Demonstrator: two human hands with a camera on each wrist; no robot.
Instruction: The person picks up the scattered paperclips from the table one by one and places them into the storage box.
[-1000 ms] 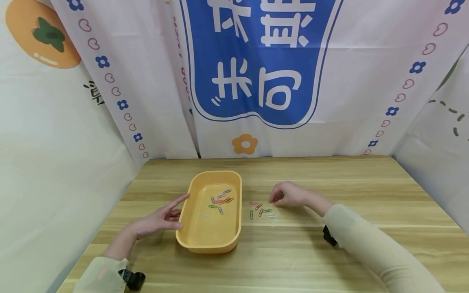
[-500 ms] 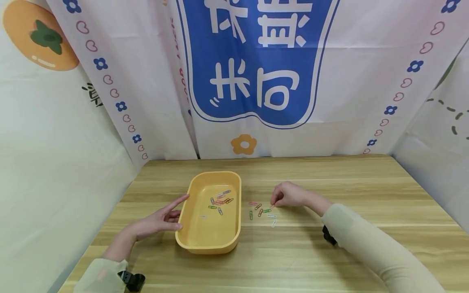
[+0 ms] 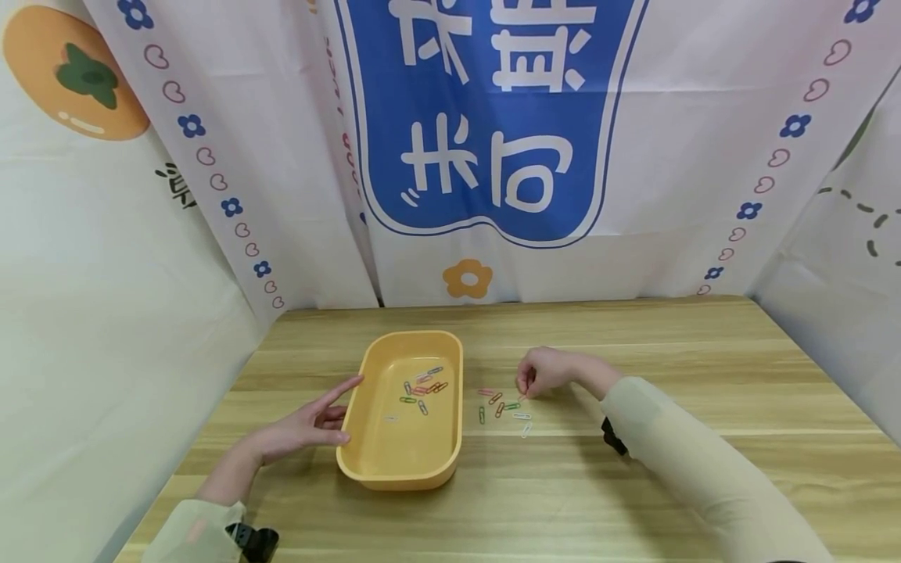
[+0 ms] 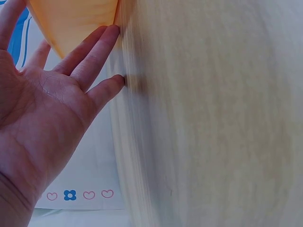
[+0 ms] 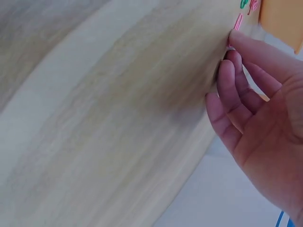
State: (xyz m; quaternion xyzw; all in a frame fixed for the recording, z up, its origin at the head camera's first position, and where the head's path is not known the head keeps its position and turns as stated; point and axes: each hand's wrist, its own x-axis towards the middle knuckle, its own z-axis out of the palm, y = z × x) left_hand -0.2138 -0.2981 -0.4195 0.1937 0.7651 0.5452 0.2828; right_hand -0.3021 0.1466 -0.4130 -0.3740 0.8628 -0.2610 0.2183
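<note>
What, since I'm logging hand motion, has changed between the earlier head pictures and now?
The right hand and forearm shifted slightly left, toward the yellow tray. The hand pinches a pink clip, apparently as before. The left hand stays touching the tray; the other clips look unmoved.

Panel (image 3: 486, 133) reading 未来可期, curtain (image 3: 317, 172) perhaps “GOOD LUCK”

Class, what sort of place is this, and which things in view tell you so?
Probably an indoor tabletop workspace, screened like a booth: printed sheets hang behind a wood-grain table, where a yellow tray holds paper clips.
</note>
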